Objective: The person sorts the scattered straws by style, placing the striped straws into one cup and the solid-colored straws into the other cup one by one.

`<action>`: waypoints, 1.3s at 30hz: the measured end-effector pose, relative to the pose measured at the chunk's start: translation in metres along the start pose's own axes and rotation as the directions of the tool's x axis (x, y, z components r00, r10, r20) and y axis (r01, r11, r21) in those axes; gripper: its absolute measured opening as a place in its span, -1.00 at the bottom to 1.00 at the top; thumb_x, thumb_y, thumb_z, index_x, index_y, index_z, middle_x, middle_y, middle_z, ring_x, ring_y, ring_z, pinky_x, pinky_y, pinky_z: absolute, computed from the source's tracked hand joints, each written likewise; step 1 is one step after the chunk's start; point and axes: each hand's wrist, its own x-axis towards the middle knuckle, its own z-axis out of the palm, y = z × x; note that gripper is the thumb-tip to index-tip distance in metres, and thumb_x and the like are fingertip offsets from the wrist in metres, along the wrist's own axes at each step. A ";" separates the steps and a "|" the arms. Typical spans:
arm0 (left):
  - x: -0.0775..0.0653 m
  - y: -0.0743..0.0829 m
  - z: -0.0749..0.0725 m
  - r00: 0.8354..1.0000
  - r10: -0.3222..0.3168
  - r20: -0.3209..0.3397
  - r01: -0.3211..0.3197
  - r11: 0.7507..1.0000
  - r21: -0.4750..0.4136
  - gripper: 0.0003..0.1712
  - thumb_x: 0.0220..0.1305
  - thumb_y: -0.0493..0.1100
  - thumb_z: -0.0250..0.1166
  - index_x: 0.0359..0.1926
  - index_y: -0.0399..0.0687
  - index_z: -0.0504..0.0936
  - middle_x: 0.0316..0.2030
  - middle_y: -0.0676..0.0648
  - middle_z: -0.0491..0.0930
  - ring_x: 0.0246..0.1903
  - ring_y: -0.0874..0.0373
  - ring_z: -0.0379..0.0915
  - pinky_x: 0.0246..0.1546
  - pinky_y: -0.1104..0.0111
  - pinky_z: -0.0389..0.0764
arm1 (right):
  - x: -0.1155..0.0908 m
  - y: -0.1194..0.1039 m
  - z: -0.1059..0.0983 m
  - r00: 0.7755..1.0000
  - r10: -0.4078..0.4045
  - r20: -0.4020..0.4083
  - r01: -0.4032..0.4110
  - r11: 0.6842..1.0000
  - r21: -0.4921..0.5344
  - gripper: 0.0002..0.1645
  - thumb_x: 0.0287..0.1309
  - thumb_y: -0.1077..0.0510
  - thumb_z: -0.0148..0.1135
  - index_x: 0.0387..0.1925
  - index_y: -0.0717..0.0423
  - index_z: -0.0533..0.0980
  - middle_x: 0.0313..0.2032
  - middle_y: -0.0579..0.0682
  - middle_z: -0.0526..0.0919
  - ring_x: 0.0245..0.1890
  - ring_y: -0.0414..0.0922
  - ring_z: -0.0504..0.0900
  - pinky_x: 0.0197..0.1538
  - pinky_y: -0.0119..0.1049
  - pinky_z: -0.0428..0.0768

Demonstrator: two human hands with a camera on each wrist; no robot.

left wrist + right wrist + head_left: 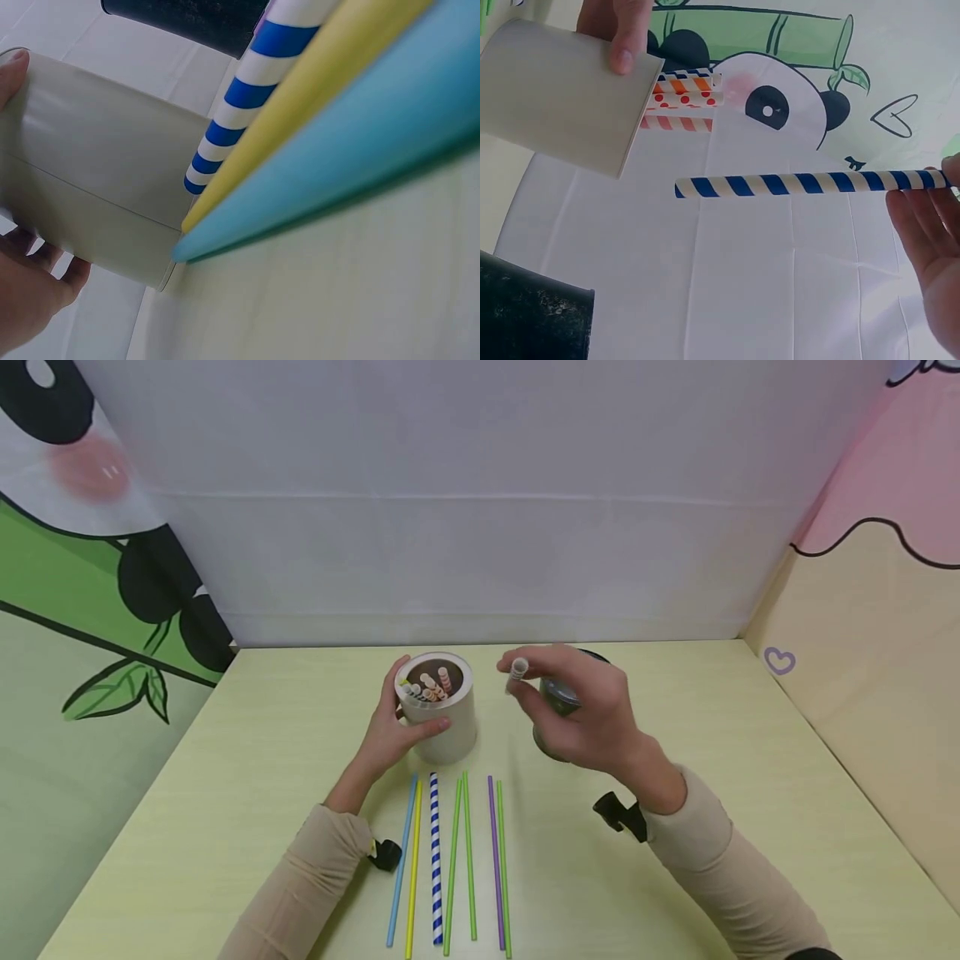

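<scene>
A white cup [453, 735] stands at the back of the table, and my left hand [386, 735] grips it round its left side, thumb across the front. Several patterned paper straws [431, 687] poke up inside it; orange stripes, red dots and pink stripes show in the right wrist view. To the right, my right hand [581, 710] is raised and pinches one end of a blue-and-white striped paper straw [802, 184] between thumb and fingers. The straw's other end points toward the cup's mouth, apart from it. Partly hidden behind the right hand is a dark cup [558, 693].
In front of the white cup several straws lie lengthwise: a light blue straw [402, 860], a yellow straw [414, 870], a blue-and-white striped straw [436, 860], green straws [469, 860] and a purple straw [495, 864]. Cloth walls [480, 560] close off the table's back and sides.
</scene>
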 end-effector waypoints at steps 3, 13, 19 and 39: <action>0.000 0.000 0.000 1.000 -0.001 -0.003 0.001 1.000 0.000 0.21 -0.01 -0.04 0.52 0.45 0.59 -0.13 0.38 0.03 0.15 0.36 -0.10 0.07 0.30 -0.12 0.11 | -0.001 0.005 0.000 0.998 0.034 -0.059 -0.031 0.998 0.048 -0.70 0.24 0.24 0.19 -0.17 0.48 0.47 -0.31 0.22 0.68 -0.35 -0.03 0.71 -0.20 -0.31 0.66; 0.000 0.002 -0.003 1.000 -0.003 -0.004 0.003 1.000 0.006 0.22 0.00 -0.06 0.51 0.46 0.56 -0.15 0.39 0.04 0.14 0.37 -0.09 0.06 0.31 -0.11 0.11 | 0.005 0.020 0.007 0.966 0.143 -0.218 -0.106 0.979 0.173 -0.49 0.26 0.24 0.20 0.01 0.59 0.27 -0.31 0.31 0.63 -0.27 -0.04 0.68 -0.24 -0.24 0.68; 0.002 0.006 -0.004 1.000 -0.015 0.002 0.015 1.000 0.010 0.25 0.01 -0.16 0.50 0.49 0.42 -0.18 0.40 -0.02 0.13 0.37 -0.11 0.05 0.32 -0.11 0.09 | 0.014 0.030 0.015 0.959 0.152 -0.239 -0.116 0.981 0.158 -0.52 0.16 0.45 0.18 0.07 0.53 0.24 -0.27 0.30 0.64 -0.27 -0.01 0.69 -0.26 -0.24 0.68; 0.000 -0.002 -0.002 1.000 0.005 -0.002 -0.005 1.000 0.010 0.21 -0.02 0.02 0.52 0.45 0.54 -0.14 0.36 0.07 0.18 0.36 -0.05 0.07 0.29 -0.15 0.12 | 0.011 0.056 0.056 0.966 0.199 -0.166 -0.177 0.974 0.141 -0.48 0.15 0.47 0.18 0.14 0.36 0.26 -0.23 0.25 0.66 -0.26 0.02 0.69 -0.23 -0.24 0.67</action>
